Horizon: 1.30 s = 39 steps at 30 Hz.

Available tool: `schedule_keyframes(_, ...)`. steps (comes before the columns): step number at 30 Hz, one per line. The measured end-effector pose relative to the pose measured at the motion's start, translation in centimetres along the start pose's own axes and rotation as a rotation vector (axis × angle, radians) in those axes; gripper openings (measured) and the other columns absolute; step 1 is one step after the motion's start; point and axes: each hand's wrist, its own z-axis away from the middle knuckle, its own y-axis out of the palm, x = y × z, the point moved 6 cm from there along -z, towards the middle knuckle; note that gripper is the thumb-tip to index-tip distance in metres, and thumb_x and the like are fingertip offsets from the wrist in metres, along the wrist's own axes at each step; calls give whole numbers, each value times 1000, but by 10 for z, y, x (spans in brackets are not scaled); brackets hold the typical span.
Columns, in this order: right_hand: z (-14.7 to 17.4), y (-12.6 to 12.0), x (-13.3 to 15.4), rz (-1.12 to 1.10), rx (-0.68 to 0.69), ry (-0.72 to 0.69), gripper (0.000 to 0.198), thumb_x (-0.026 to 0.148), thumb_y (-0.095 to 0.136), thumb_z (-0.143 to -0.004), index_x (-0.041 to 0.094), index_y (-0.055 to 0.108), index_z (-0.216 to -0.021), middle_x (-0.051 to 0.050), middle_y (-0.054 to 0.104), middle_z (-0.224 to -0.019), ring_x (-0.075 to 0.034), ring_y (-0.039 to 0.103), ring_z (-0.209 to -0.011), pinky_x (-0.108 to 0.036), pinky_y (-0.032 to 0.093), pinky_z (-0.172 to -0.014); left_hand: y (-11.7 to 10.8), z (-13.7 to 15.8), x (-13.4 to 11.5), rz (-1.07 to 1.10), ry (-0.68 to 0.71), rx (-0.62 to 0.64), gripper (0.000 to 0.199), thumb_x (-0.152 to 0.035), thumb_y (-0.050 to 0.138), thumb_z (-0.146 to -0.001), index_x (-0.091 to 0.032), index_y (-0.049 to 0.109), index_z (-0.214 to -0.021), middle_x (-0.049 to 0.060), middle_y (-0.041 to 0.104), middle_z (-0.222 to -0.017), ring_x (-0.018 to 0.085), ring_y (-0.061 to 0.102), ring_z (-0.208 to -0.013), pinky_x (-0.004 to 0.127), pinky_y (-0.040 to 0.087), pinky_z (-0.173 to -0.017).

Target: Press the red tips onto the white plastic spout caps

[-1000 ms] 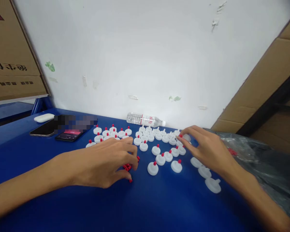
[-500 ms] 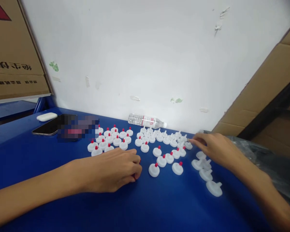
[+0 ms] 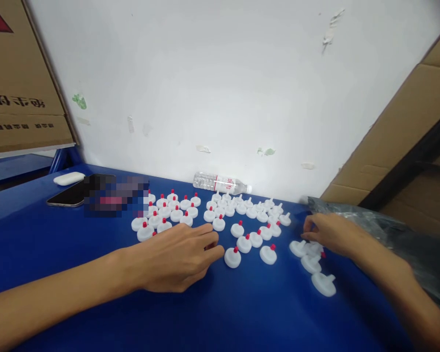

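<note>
Many white caps (image 3: 232,258) lie on the blue table (image 3: 220,318) in front of you, some with red tips (image 3: 273,247), others with bare stems. A small bare-stemmed group sits at the right, with a red bit (image 3: 323,254) showing beside it. Your right hand (image 3: 324,233) is just above that group, fingertips drawn close together; you cannot tell from this view whether they pinch anything. Your left hand (image 3: 183,258) curls low over the table near the tipped caps, its fingertips hidden, so its grip cannot be told either. The step in hand looks like right-hand work at that group; it would call for a light, exact pinch that spares the crowded neighbours. Beyond, a bottle (image 3: 223,183) lies along the wall (image 3: 220,88).
</note>
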Motion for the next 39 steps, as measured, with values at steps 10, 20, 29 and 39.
schedule_keyframes(10, -1, -1, -1, 11, -139, 3, 21, 17, 53, -90, 22, 72, -84, -8, 65, -70, -22, 62, -60, -30, 33, -55, 1, 0, -4, -2, 3, 21, 9, -11, 56, -89, -17, 50, -88, 4, 54, -84, 18, 50, -74, 32, 23, -45)
schedule_keyframes(20, -9, 7, 5, 49, -154, 7, 30, 11, 47, -89, 22, 68, -107, -8, 69, -75, -21, 63, -60, -29, 31, -55, 4, -1, -5, 8, -10, 26, 9, -11, 55, -89, -18, 50, -87, 4, 54, -83, 17, 52, -74, 31, 24, -45)
schedule_keyframes(29, -3, 6, 5, 70, -210, -2, 27, 12, 46, -88, 19, 70, -98, -15, 71, -80, -27, 65, -69, -32, 33, -56, 7, -1, -7, 46, -12, 57, 11, -11, 56, -88, -19, 49, -89, 3, 54, -85, 17, 50, -73, 32, 21, -45)
schedule_keyframes(39, -13, -8, 16, -111, -310, -32, 32, 7, 46, -87, 18, 72, -101, -4, 72, -67, -16, 67, -55, -25, 41, -54, 10, 0, -10, 40, -7, 77, 9, -12, 57, -89, -18, 51, -92, 3, 56, -87, 18, 52, -76, 33, 23, -46)
